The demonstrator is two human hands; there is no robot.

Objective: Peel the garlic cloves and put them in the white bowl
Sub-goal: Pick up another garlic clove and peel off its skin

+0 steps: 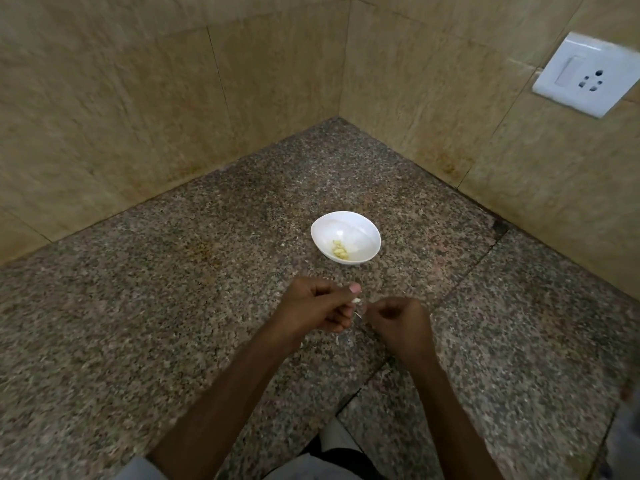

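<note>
Both hands sit in the lower centre of the frame, above the speckled granite desk (173, 289). The left hand (318, 306) has its fingers curled and pinches a garlic clove (356, 300) between thumb and fingertips, only a small white end showing. The right hand (401, 322), just right of it, is curled too, knuckles up, with its fingertips toward the clove (can't tell if it grips any skin). A pale skin scrap (337, 339) lies on the desk under the hands. The white bowl (360, 230) is at centre frame, just above the hands and apart from them, with a few yellowish peeled cloves (340, 251) inside. A white wall socket (585, 74) is at upper right, on the beige tiles.
</note>
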